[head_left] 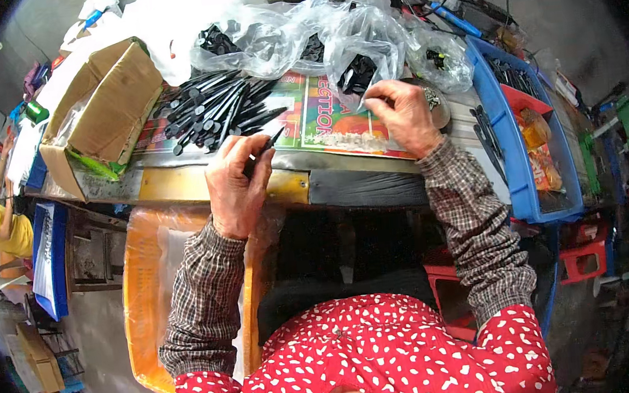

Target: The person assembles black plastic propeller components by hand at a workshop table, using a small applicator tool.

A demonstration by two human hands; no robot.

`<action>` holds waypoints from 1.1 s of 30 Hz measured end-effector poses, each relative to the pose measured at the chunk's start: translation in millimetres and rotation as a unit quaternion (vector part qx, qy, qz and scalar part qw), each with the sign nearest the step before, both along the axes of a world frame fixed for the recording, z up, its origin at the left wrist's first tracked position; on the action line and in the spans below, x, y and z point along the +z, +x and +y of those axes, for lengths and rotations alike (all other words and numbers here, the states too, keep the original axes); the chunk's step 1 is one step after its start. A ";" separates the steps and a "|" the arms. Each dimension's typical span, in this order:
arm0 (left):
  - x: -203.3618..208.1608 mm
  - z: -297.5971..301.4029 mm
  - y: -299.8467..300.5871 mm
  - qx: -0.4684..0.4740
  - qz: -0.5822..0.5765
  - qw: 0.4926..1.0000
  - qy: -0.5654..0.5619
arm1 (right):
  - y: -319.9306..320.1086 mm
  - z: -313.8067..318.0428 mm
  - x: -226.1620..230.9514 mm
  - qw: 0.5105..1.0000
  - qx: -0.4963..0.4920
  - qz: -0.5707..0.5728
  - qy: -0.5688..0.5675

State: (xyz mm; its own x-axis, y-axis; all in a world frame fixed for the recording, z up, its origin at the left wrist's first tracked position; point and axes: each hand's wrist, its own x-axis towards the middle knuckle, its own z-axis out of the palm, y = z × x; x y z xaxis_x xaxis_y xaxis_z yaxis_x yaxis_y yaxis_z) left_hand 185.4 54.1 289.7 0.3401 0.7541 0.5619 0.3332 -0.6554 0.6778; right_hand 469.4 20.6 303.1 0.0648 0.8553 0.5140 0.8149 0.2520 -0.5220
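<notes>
Above the table's front edge, my left hand (235, 185) is closed around a slim black rod (273, 138) whose pointed tip sticks out toward the right. My right hand (408, 117) is raised over the printed sheet (308, 122), thumb and fingers pinched together; anything between them is too small to make out. Just behind it stands a clear plastic bag (384, 52) with small black parts (357, 75) inside. A round dish of small metal pieces (432, 99) is partly hidden by this hand. Left of centre lies a loose pile of black rods with round flat ends (206, 116).
An open cardboard box (109, 110) stands on the left. At right is a blue crate (507, 135) holding black parts and packets. More clear bags (256, 41) line the back. Below the edge is an orange basket (143, 286). Another person in yellow (6, 223) is far left.
</notes>
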 end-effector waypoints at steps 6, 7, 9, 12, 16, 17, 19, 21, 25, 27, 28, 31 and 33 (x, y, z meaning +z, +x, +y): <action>-8.3 6.3 18.9 -0.025 0.029 0.999 0.007 | 20.6 19.1 8.1 0.996 -0.028 -0.075 -0.044; -8.8 7.8 20.9 -0.029 0.048 0.998 0.023 | 19.3 24.3 8.5 0.996 -0.028 -0.074 -0.045; -3.7 5.2 25.6 -0.031 0.026 0.999 0.005 | 17.3 35.2 10.1 0.982 -0.025 -0.187 -0.030; -3.4 6.3 30.1 -0.057 0.017 0.998 -0.028 | 21.3 55.4 1.8 0.965 -0.029 -0.261 0.010; -6.0 1.3 31.0 -0.051 -0.001 0.996 -0.079 | 16.3 72.4 -1.8 0.941 -0.025 -0.337 0.012; -5.7 0.5 30.9 -0.048 -0.007 0.993 -0.106 | 17.0 76.4 -3.7 0.934 -0.027 -0.356 -0.007; -7.8 2.6 29.6 -0.046 -0.002 0.995 -0.094 | 21.0 80.6 -7.7 0.931 -0.025 -0.364 -0.014; -9.2 3.4 28.9 -0.044 0.002 0.996 -0.081 | 23.5 82.4 -10.4 0.940 -0.023 -0.341 -0.004; -5.3 2.8 28.7 -0.046 -0.008 0.994 -0.099 | 29.6 80.4 -11.9 0.937 -0.011 -0.348 0.016; -6.3 3.2 28.1 -0.048 -0.003 0.994 -0.095 | 30.6 77.5 -8.2 0.934 -0.016 -0.357 0.024; -8.9 3.2 27.9 -0.048 -0.004 0.994 -0.101 | 29.1 75.5 -5.1 0.931 -0.016 -0.363 0.039; -13.9 4.5 27.8 -0.048 -0.007 0.994 -0.100 | 32.2 73.8 -1.4 0.914 -0.030 -0.403 0.034; -14.8 4.9 29.0 -0.050 -0.009 0.995 -0.092 | 37.9 70.1 1.1 0.918 -0.039 -0.393 0.033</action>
State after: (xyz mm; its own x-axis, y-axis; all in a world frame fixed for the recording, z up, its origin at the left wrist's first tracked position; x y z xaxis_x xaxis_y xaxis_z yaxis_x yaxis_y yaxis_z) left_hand 214.4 59.0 274.9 0.4087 0.8076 0.4252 0.2591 -0.5494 0.7944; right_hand 507.3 90.7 304.2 -0.2876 0.8294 0.4789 0.9506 0.1861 0.2485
